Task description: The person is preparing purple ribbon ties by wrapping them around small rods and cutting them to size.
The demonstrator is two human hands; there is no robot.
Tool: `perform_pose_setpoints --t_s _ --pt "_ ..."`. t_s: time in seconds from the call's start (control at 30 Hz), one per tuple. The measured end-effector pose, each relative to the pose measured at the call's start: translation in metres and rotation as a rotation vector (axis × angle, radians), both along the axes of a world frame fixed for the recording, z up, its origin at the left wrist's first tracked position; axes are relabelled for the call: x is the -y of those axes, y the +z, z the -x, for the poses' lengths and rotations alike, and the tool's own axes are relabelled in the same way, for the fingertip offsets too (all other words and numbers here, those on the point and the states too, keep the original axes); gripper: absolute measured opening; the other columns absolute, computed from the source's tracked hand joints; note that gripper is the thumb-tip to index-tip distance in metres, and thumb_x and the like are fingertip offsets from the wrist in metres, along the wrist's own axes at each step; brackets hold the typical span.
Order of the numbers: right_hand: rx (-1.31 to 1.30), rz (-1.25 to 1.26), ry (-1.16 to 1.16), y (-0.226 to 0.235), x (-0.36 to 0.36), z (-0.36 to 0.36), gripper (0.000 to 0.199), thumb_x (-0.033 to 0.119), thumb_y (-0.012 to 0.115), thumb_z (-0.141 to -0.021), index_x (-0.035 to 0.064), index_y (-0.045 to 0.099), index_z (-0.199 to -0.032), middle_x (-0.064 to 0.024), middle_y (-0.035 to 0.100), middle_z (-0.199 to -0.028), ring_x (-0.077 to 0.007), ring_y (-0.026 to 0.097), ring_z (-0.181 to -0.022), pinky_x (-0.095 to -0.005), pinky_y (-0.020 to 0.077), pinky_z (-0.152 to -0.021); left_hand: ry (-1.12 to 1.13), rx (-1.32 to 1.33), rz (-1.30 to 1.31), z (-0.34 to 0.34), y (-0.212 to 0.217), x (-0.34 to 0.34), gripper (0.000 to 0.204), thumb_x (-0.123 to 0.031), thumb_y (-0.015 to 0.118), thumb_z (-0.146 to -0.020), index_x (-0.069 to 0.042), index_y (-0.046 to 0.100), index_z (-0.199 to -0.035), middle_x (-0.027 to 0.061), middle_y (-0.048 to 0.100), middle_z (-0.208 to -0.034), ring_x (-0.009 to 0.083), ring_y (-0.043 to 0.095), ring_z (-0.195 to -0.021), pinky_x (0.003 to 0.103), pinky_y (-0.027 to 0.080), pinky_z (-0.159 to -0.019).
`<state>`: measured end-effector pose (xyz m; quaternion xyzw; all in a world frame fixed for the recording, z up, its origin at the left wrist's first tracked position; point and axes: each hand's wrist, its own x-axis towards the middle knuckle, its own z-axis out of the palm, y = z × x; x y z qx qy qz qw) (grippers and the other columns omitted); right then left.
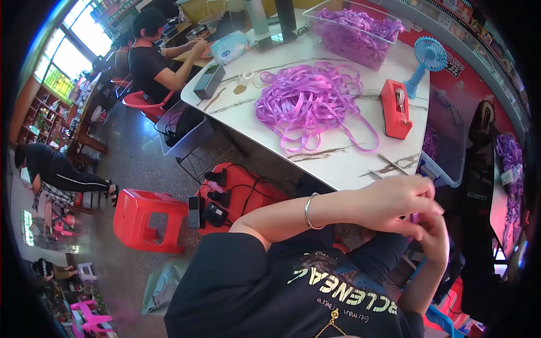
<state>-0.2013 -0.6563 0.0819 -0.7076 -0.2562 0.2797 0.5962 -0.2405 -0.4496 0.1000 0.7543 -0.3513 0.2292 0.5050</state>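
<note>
My left hand (394,200) and my right hand (434,236) meet at the right, below the table's near edge, fingers pinched together on a small bit of purple ribbon (414,217) that barely shows between them. A silver bangle sits on my left wrist. A loose heap of purple ribbon (307,101) lies on the white marble-pattern table (338,163) ahead of my hands. A red tape dispenser (394,110) stands right of the heap.
A clear bin of purple ribbon (355,31) and a blue fan (428,59) stand at the table's far side. Red stools (143,217) with black chargers are on the floor at left. Another person (152,50) sits at the far left corner.
</note>
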Motion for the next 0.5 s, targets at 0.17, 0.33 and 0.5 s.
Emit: perform_pose_setpoints --t_s 0.17,0.33,0.5 --pt "-0.152 -0.096 0.186 -0.002 -0.017 0.009 0.043 0.005 0.069 -0.073 -0.0058 0.046 -0.109 -0.0063 0.059 -0.077 -0.0120 0.060 -0.067 -0.0210 0.0466 -0.055 -0.100 -0.082 -0.043 0.010 -0.023 -0.015 0.025 -0.021 0.072 -0.069 -0.010 0.064 -0.090 0.0071 0.051 -0.096 0.0240 0.052 -0.087 0.034 0.043 -0.073" --pt "-0.240 -0.078 0.182 -0.007 -0.010 0.009 0.048 0.002 0.071 -0.070 -0.0046 0.046 -0.110 -0.0083 0.063 -0.078 -0.0147 0.062 -0.073 -0.0228 0.0486 -0.060 -0.195 -0.122 -0.056 0.014 -0.032 -0.021 0.018 -0.014 0.071 -0.069 -0.009 0.064 -0.084 0.0079 0.051 -0.104 0.0226 0.055 -0.088 0.033 0.045 -0.076" --pt "0.207 0.037 0.129 -0.001 -0.022 0.007 0.036 0.023 0.074 -0.070 0.0002 0.056 -0.094 -0.0082 0.065 -0.078 -0.0185 0.063 -0.073 -0.0295 0.0468 -0.070 -0.018 -0.252 -0.007 0.011 -0.034 -0.026 0.015 -0.006 0.067 -0.072 -0.006 0.062 -0.086 0.0064 0.058 -0.081 0.0198 0.060 -0.072 0.030 0.047 -0.062"
